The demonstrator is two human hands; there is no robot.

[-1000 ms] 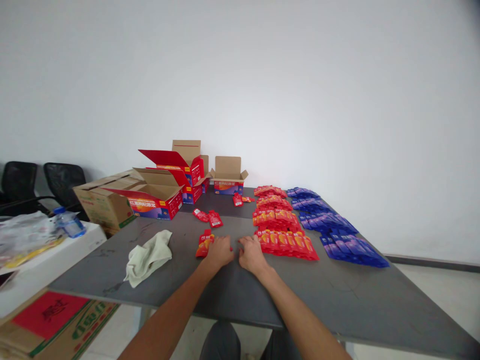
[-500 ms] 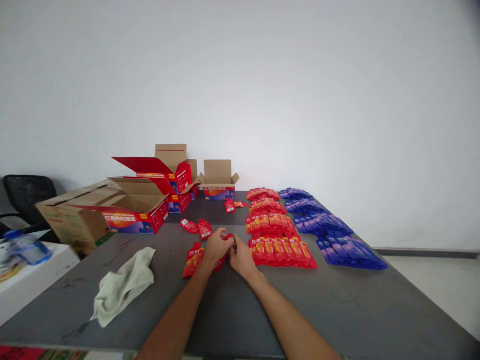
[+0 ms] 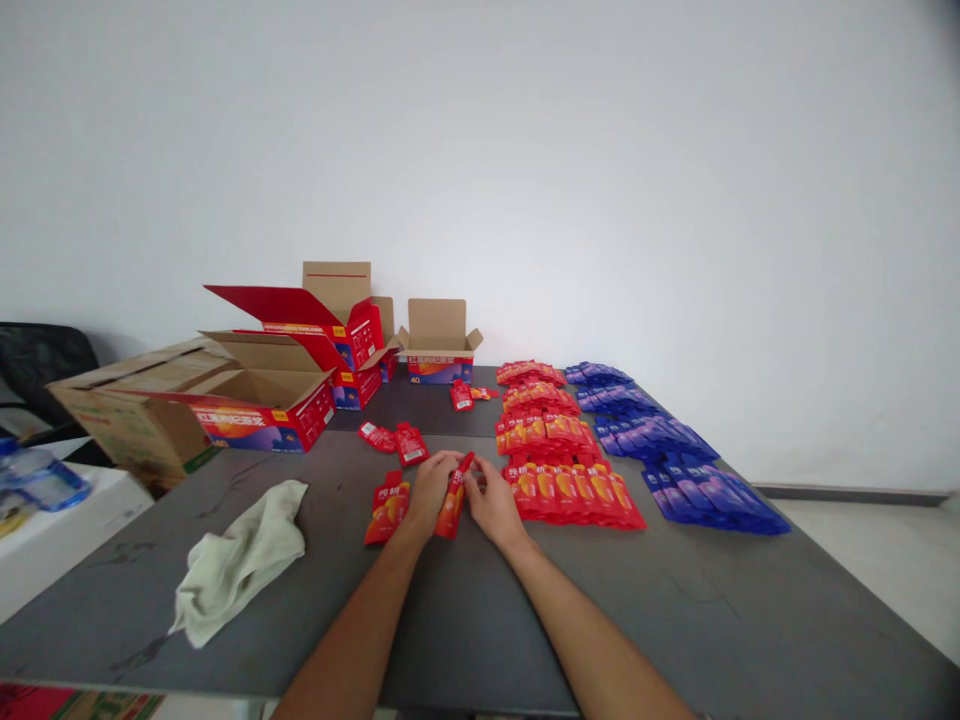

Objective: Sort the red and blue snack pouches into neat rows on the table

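A red and orange pouch [image 3: 451, 508] stands tilted between my two hands, its narrow neck pointing up. My left hand [image 3: 433, 494] is closed on the pouch's left side. My right hand [image 3: 495, 508] pinches near its neck, fingers bent. Just left of my left hand lies another red pouch [image 3: 386, 510], front side up. Beyond my hands are two red pouches [image 3: 410, 444] with the printed back showing. Close to my right hand, a row of overlapping red pouches [image 3: 570, 492] lies on the dark table [image 3: 480, 620].
Rows of blue pouches [image 3: 709, 495] lie along the right. Open red and blue cartons [image 3: 259, 425] stand at the left, another open carton [image 3: 441, 366] at the back. A pale cloth [image 3: 244, 560] lies front left. A plastic bottle [image 3: 49, 480] is at far left.
The pouch between my hands has turned so its orange front and neck show. The view has shifted slightly, with things lying a little higher in the picture.
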